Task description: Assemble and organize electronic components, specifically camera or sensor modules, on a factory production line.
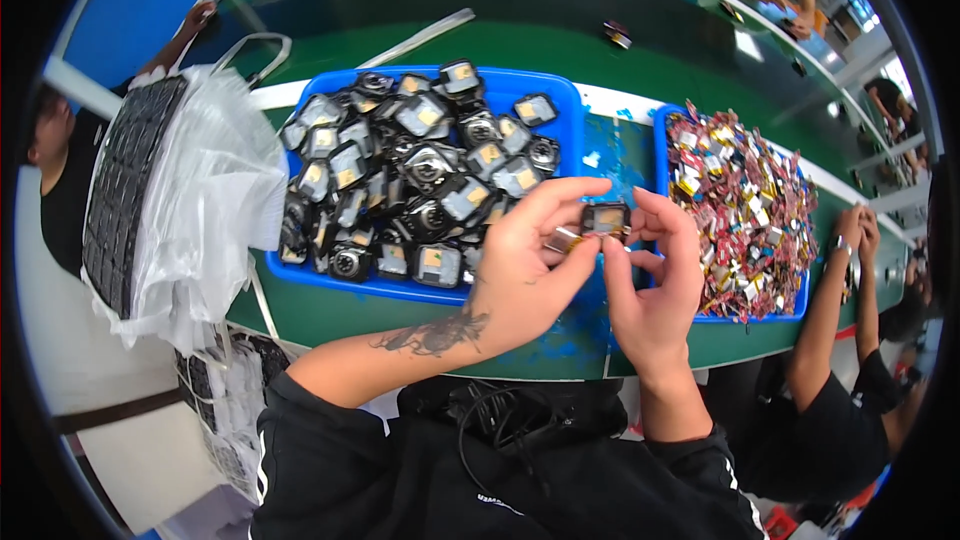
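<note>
Above the table edge, both my hands are closed around one small black watch case (606, 218), its open inside facing up. My left hand (530, 255) steadies it from the left, index finger stretched over the far side and thumb at the near edge. Between that thumb and fingers lies a small silvery-yellow part, like a battery (563, 239); thin reddish wires show near the thumb tip. My right hand (655, 290) grips the case from the right, thumb at its near edge and fingers at its side. The exact fingertip contacts are partly hidden.
A blue tray (570, 100) of black watch cases stands left, a second blue tray (662, 125) heaped with small batteries and boards right. Plastic-wrapped black trays (130, 190) rise at far left. Blue scraps litter the green table (520, 365). Co-workers sit right and across.
</note>
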Action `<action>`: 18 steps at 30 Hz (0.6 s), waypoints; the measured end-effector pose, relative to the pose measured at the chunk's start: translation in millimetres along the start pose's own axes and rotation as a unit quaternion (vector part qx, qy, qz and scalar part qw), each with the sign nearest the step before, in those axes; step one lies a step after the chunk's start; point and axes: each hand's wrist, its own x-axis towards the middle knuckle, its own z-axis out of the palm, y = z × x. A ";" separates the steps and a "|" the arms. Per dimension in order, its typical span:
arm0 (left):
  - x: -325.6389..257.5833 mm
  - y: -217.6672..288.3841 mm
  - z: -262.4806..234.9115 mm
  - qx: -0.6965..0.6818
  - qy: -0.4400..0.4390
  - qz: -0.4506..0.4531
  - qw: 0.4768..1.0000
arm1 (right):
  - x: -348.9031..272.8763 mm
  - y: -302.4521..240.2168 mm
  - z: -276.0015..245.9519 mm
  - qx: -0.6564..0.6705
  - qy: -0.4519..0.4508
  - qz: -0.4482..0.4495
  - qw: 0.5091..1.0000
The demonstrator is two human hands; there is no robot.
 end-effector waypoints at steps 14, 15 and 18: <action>5.5 58.9 -128.7 0.712 -0.058 0.163 0.680 | 236.3 72.5 22.7 -0.123 -0.215 0.171 0.954; 5.7 62.9 -121.5 0.677 -0.084 0.110 0.723 | 242.7 86.7 29.9 -0.138 -0.205 0.191 0.950; 2.5 64.7 -114.9 0.677 -0.117 0.093 0.720 | 243.9 112.6 50.5 -0.256 -0.202 0.181 0.928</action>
